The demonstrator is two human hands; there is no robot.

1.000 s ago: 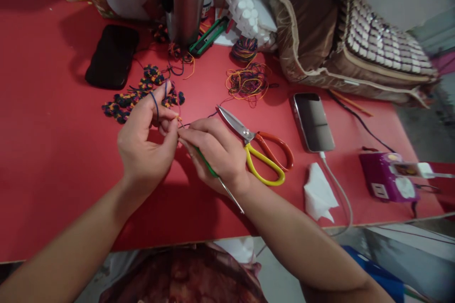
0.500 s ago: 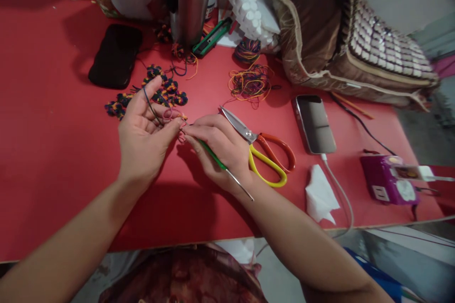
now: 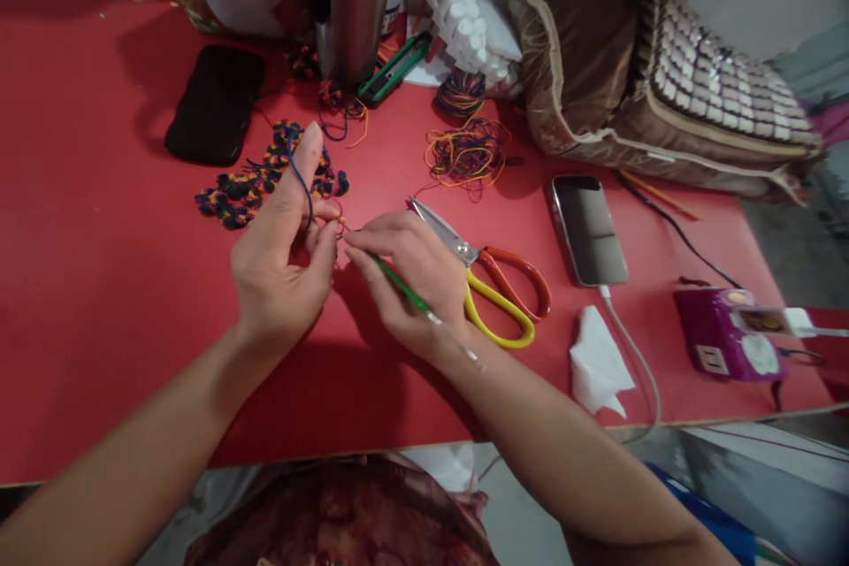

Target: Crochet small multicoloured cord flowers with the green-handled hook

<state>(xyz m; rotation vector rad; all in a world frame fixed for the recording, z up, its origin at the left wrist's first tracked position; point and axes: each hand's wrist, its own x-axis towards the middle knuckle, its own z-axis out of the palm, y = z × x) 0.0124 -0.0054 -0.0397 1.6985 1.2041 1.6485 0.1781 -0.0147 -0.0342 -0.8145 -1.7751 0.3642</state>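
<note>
My right hand (image 3: 417, 279) grips a crochet hook (image 3: 403, 285) with a green handle, its bare metal end pointing back over my wrist. The hook's working tip meets the yarn at my left fingertips. My left hand (image 3: 282, 256) pinches a small bit of multicoloured yarn (image 3: 340, 226) between thumb and fingers. A dark blue strand (image 3: 300, 172) runs over its raised index finger. Just behind that hand lies a heap of small crocheted pieces (image 3: 232, 197) in navy, orange and pink. Scissors (image 3: 468, 252) with one red and one yellow handle rest beside my right hand.
Loose yarn (image 3: 468, 150) lies tangled behind the scissors, next to a wound ball (image 3: 461, 94). A green box cutter (image 3: 394, 71) sits by a metal flask (image 3: 358, 9). Farther right are a charging phone (image 3: 589, 230), crumpled tissue (image 3: 599, 367), purple power box (image 3: 722, 336) and brown cushion (image 3: 597, 44).
My left hand has turned and shifted slightly right, its index finger moving up and right with the blue strand. My right hand stays nearly in place with the hook.
</note>
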